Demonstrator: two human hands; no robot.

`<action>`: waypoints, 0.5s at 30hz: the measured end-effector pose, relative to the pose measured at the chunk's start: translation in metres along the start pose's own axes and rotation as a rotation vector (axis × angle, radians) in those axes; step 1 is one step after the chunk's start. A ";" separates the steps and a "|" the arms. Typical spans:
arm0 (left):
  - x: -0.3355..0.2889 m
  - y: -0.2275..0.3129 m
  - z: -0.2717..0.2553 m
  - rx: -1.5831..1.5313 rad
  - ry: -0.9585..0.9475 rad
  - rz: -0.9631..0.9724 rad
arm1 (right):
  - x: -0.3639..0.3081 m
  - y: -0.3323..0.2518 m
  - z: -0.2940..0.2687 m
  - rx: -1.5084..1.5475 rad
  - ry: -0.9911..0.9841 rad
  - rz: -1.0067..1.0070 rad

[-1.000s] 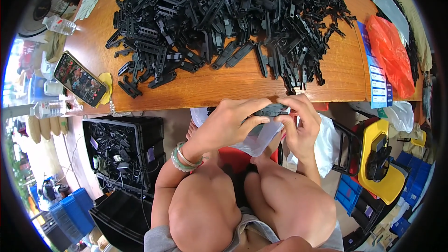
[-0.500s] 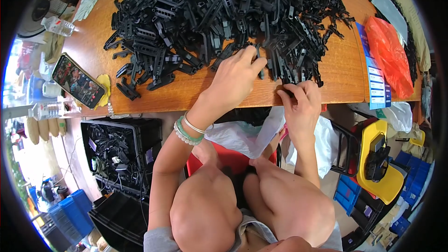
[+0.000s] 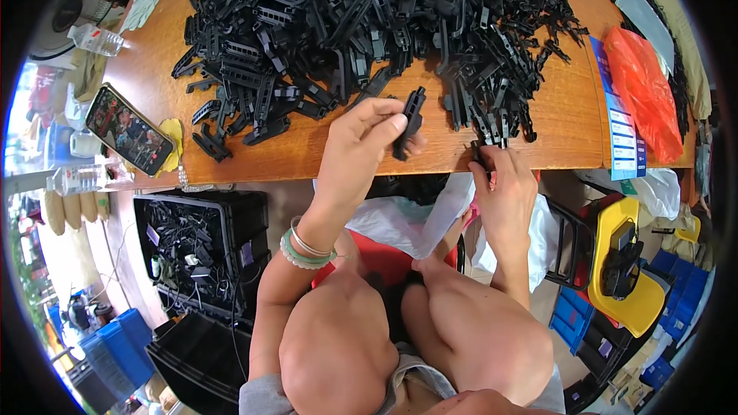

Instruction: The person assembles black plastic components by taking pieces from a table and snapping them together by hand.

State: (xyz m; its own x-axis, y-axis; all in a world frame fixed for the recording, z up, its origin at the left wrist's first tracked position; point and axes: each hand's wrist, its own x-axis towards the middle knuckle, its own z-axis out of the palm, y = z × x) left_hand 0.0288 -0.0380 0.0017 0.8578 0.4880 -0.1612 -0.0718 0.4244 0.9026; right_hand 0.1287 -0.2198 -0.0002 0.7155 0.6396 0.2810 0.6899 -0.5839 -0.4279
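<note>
A long, narrow black plastic part (image 3: 413, 117) is pinched between the thumb and fingers of my left hand (image 3: 361, 138), tilted just above the front of the wooden table. My right hand (image 3: 505, 184) is at the table's front edge, its thumb and fingertips closed on a small black plastic piece (image 3: 477, 154) that they partly hide. Beyond both hands lies a large heap of similar black plastic parts (image 3: 330, 31). Smaller black pieces (image 3: 500, 111) lie in a looser group just past my right hand.
A phone (image 3: 129, 131) leans at the table's left, by a yellow cloth (image 3: 175, 142) and a clear bottle (image 3: 96, 40). To the right lie a red plastic bag (image 3: 642, 92) and a blue-and-white printed sheet (image 3: 621, 127). A black crate (image 3: 223, 261) and a yellow chair (image 3: 642, 300) stand below.
My left hand has drawn back from the heap's edge and lifted a long black part. The right hand has shifted slightly, and a small black piece now shows at its fingertips.
</note>
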 end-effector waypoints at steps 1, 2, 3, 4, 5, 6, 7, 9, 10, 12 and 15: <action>0.000 -0.002 -0.003 -0.164 0.011 -0.101 | -0.001 -0.001 0.000 -0.016 -0.015 -0.004; 0.001 -0.001 0.001 -0.128 0.012 -0.121 | 0.001 -0.001 -0.001 -0.019 -0.015 -0.003; 0.001 -0.003 0.002 -0.131 0.010 -0.121 | 0.002 -0.002 -0.001 0.017 -0.009 0.005; -0.001 -0.006 0.004 -0.042 -0.035 -0.107 | 0.003 -0.002 -0.001 0.053 -0.002 0.014; -0.003 -0.007 0.003 0.055 -0.071 -0.091 | 0.004 -0.008 -0.005 0.062 -0.004 0.011; -0.006 -0.006 0.004 0.053 -0.068 -0.092 | 0.005 -0.016 -0.015 0.443 -0.075 0.147; -0.008 -0.002 0.006 0.019 -0.137 -0.149 | 0.005 -0.021 -0.020 0.824 -0.147 0.286; -0.011 0.000 0.011 -0.014 -0.210 -0.204 | 0.003 -0.019 -0.017 1.002 -0.107 0.227; -0.013 0.000 0.013 0.021 -0.228 -0.202 | 0.001 -0.018 -0.017 1.146 -0.182 0.253; -0.013 0.005 0.013 0.074 -0.312 -0.238 | -0.001 -0.014 -0.014 1.316 -0.238 0.207; -0.015 0.010 0.015 0.053 -0.312 -0.331 | -0.002 -0.011 -0.008 1.194 -0.115 0.124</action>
State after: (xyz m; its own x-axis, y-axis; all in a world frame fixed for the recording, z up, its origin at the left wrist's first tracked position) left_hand 0.0226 -0.0525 0.0187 0.9431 0.0756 -0.3239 0.2516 0.4750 0.8432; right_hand 0.1205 -0.2187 0.0106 0.7137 0.6884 0.1294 0.0375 0.1469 -0.9884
